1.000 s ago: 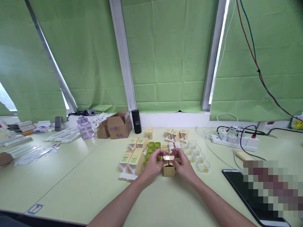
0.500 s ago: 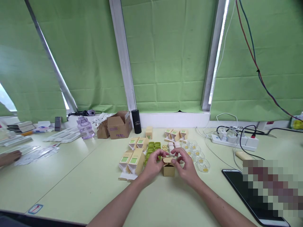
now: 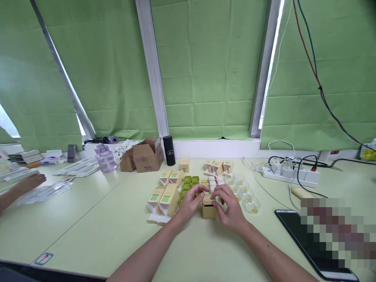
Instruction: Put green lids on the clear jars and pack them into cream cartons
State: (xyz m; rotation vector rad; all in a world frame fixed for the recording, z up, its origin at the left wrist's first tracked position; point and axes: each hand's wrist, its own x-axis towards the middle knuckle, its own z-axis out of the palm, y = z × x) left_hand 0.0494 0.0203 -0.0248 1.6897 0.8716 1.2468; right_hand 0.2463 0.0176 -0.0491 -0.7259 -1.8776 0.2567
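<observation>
A small kraft cardboard box (image 3: 209, 213) stands on the table in front of me, its top flap partly folded down with a dark gap under it. My left hand (image 3: 191, 200) is closed at the box's upper left edge, fingers curled over the top. From the other side, my right hand (image 3: 230, 204) pinches the flap at the upper right. Just beyond my hands are green square cups (image 3: 190, 180), small white-pink pieces (image 3: 212, 184) and clear plastic cups (image 3: 252, 204) with yellow bits inside. Open cream boxes with green labels (image 3: 169, 199) lie left of my left hand.
More open boxes (image 3: 217, 168) and one upright box (image 3: 185, 164) stand behind. Further back are a black bottle (image 3: 169, 150), a brown carton (image 3: 148, 156) and a purple bottle (image 3: 105, 158). A power strip (image 3: 290, 177) and phone (image 3: 305, 239) lie right. Another person's hand (image 3: 31, 183) is far left.
The box's flap has tipped lower toward the opening, and my right-hand fingers have shifted inward over it. At far left, the other person's hand has moved right and away from me.
</observation>
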